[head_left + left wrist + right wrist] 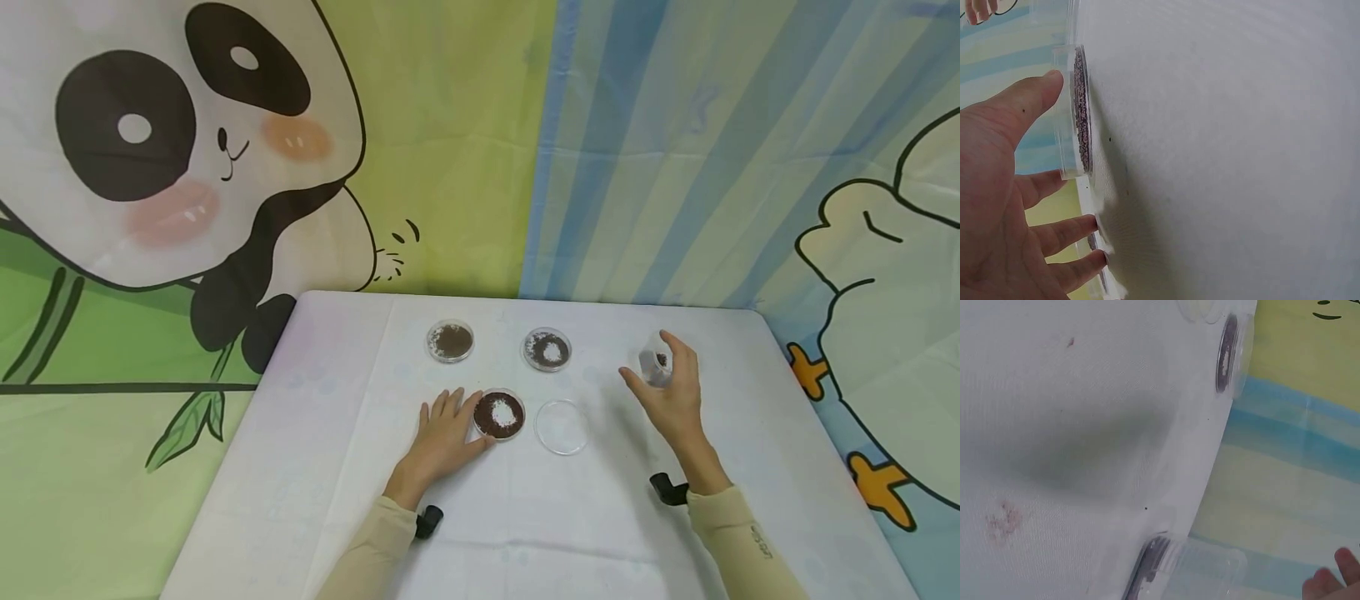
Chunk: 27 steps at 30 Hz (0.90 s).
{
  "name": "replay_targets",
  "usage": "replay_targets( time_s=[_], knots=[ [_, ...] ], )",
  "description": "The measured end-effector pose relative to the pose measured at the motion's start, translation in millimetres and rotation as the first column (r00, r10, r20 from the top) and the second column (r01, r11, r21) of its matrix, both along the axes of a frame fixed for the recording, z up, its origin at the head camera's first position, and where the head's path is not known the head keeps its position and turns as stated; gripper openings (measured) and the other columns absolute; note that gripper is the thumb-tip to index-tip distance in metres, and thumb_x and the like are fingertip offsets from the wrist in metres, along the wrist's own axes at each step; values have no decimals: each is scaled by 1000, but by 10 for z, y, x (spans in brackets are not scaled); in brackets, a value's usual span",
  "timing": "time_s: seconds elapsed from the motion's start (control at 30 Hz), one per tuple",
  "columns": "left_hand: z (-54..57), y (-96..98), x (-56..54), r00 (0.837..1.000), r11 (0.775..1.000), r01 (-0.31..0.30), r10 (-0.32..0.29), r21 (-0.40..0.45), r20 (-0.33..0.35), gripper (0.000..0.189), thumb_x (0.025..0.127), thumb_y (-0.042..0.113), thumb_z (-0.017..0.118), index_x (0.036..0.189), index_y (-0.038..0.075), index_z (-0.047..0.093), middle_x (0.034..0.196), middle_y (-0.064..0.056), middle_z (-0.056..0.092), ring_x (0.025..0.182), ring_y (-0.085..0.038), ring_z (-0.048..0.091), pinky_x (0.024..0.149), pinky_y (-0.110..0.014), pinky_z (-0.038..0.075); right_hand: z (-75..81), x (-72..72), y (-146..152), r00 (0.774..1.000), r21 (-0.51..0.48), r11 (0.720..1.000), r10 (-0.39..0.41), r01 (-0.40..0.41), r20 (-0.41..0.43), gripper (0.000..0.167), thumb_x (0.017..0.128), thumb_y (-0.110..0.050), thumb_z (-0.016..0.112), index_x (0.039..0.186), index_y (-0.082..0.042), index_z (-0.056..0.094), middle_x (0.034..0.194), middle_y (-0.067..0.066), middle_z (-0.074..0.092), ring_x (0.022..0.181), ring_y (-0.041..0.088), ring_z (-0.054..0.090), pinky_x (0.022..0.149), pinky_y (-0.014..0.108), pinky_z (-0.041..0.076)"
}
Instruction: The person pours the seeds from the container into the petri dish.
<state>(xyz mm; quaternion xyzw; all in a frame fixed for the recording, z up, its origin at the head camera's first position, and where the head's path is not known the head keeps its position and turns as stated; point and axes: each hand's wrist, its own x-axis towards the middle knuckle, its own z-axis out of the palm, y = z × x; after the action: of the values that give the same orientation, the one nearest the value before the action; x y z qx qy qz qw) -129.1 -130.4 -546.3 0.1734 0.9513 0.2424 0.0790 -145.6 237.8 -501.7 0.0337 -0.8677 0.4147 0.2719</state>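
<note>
In the head view, my left hand [444,437] holds the near petri dish [501,415] between thumb and index finger, its other fingers spread on the white cloth. Dark brown grains ring a white patch in that dish. In the left wrist view, the thumb [1038,94] lies against the dish's clear wall [1066,140]. My right hand [675,392] is raised at the right, thumb and index finger wide apart, beside a small clear cup [654,367]. The right wrist view shows the cup [1194,575] standing with dark grains low inside, the fingers [1325,584] apart from it.
Two more petri dishes with dark grains stand farther back, one left [451,341] and one with a white patch [547,349]. A clear round lid or dish [562,427] lies right of the near dish. Reddish specks [1004,522] mark the cloth. A printed curtain [450,150] hangs behind.
</note>
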Motion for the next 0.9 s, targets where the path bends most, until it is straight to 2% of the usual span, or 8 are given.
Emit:
replay_targets(
  time_s=[0.1, 0.2, 0.37, 0.47, 0.57, 0.73, 0.9],
  knots=[
    [3, 3, -3, 1000, 1000, 3, -3, 0, -3, 79, 91, 56, 66, 155, 18, 38, 157, -20, 32, 146, -45, 20, 111, -70, 12, -11, -6, -23, 992, 10, 992, 122, -122, 17, 87, 74, 1, 86, 148, 1, 41, 144, 23, 43, 128, 40, 42, 104, 51, 39],
    [9, 6, -2, 1000, 1000, 6, -6, 4, -3, 79, 91, 55, 66, 155, 17, 38, 157, -20, 33, 146, -46, 20, 111, -71, 13, -28, -1, -39, 967, 20, 969, 242, -245, 82, 90, 76, 0, 86, 151, -1, 37, 149, 21, 39, 135, 39, 38, 111, 45, 35],
    [23, 4, -5, 1000, 1000, 4, -4, 8, -3, 79, 91, 55, 67, 155, 17, 38, 157, -20, 33, 146, -46, 20, 111, -71, 12, -77, 27, -83, 902, 27, 926, 359, -376, 239, 92, 80, -16, 87, 154, -7, 34, 153, 18, 37, 138, 41, 35, 108, 57, 34],
    [19, 6, -10, 1000, 1000, 4, -4, 6, -7, 79, 91, 55, 67, 155, 17, 38, 157, -20, 33, 146, -46, 21, 111, -71, 13, -127, 50, -115, 863, 43, 906, 386, -422, 325, 95, 79, -26, 88, 155, -10, 33, 154, 16, 36, 139, 41, 34, 106, 63, 33],
    [11, 8, -10, 1000, 1000, 5, -5, 5, -8, 79, 91, 55, 67, 154, 17, 39, 157, -20, 33, 146, -46, 21, 111, -71, 13, -184, 67, -148, 831, 60, 889, 398, -454, 389, 99, 79, -35, 87, 157, -12, 30, 155, 15, 33, 142, 37, 31, 108, 62, 32],
    [10, 7, -10, 1000, 1000, 3, -3, 7, -1, 79, 91, 55, 67, 154, 17, 38, 157, -20, 33, 146, -45, 20, 111, -71, 13, -280, 96, -204, 797, 74, 867, 415, -493, 439, 106, 77, -43, 87, 157, -10, 27, 155, 14, 33, 142, 34, 30, 110, 58, 30],
    [6, 6, -6, 1000, 1000, 2, -2, 9, 6, 79, 91, 55, 67, 155, 17, 38, 157, -20, 32, 146, -45, 20, 111, -71, 12, -373, 121, -264, 781, 107, 852, 411, -513, 470, 107, 73, -44, 90, 155, -7, 30, 152, 17, 36, 140, 37, 31, 110, 59, 30]
  ],
)
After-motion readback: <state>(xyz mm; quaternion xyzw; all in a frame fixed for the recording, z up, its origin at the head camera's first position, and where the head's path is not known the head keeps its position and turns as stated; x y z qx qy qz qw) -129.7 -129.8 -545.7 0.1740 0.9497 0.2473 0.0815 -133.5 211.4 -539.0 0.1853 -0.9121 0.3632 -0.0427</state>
